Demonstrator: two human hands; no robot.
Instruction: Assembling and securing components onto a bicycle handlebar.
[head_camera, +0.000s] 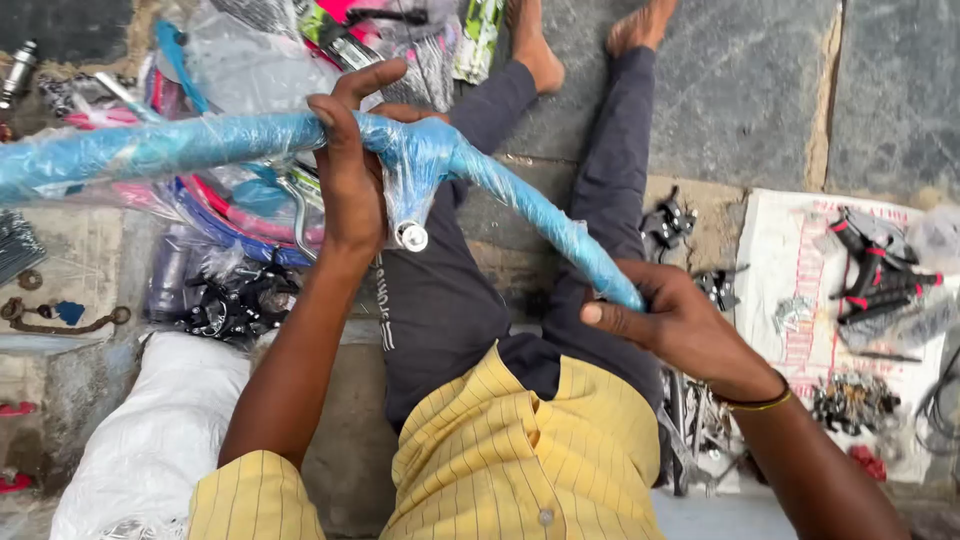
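A blue bicycle frame wrapped in clear plastic film stretches across my lap, from the far left edge down to the right. My left hand grips it from above where the tubes meet, just left of a round metal fitting. My right hand closes around the lower end of the slanting tube. Under the frame are my dark trousers and my bare feet, and I wear a yellow striped shirt.
Plastic-wrapped pink and blue bike parts are piled at upper left. A white sack lies at lower left. On the right, a white sheet holds black and red brake levers and small metal hardware. Stone floor beyond.
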